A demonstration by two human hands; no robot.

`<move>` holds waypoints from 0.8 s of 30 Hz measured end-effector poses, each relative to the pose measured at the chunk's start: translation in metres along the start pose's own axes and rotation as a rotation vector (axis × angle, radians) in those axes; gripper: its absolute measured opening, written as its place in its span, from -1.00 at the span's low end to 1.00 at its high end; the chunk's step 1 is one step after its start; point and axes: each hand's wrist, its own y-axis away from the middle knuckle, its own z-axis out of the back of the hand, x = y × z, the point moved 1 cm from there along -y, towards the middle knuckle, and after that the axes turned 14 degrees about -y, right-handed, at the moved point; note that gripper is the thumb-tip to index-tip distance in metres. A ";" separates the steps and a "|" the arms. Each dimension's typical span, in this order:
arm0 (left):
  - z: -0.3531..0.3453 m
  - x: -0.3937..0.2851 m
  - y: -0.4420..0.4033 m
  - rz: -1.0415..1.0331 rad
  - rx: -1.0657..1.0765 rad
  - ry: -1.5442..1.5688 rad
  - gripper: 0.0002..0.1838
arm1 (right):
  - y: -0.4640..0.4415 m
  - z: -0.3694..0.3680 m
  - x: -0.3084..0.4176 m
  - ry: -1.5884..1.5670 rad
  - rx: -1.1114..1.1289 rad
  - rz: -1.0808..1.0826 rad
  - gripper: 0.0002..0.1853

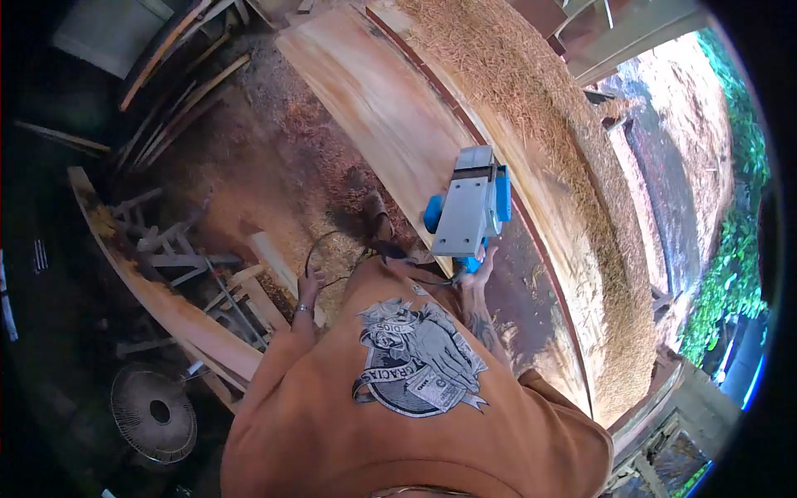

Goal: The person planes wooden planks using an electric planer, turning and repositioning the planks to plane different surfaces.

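My right hand (479,270) grips the handle of a blue and silver electric hand planer (463,217). The planer is turned so its flat metal sole and dark blade slot face me, above the edge of a wide pale plank (390,108). A black power cord (318,241) runs in a loop from the planer's rear to my left hand (310,286), which is lowered at my left side, a band on its wrist. The fingers there look curled on the cord, though they show only small.
Curly wood shavings (515,75) cover the long surface beyond the plank. A long curved board (166,303) on wooden supports stands at left, near a fan (155,412). Loose boards (187,108) lean at upper left. Shavings and dust lie on the floor (274,166).
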 end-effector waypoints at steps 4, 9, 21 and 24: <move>0.009 0.035 0.007 0.103 -0.011 0.074 -0.38 | 0.014 0.022 0.009 0.010 -0.090 0.122 -0.41; 0.020 0.062 -0.001 0.015 -0.087 -0.263 -0.55 | 0.011 0.066 0.029 0.252 -0.210 0.348 -0.45; -0.029 -0.161 0.034 -0.698 -0.437 -0.575 -0.32 | 0.026 0.038 0.015 -0.155 0.056 0.037 -0.34; -0.072 -0.253 0.070 -0.884 -0.298 -0.463 -0.48 | 0.023 0.041 0.012 -0.158 0.071 0.030 -0.34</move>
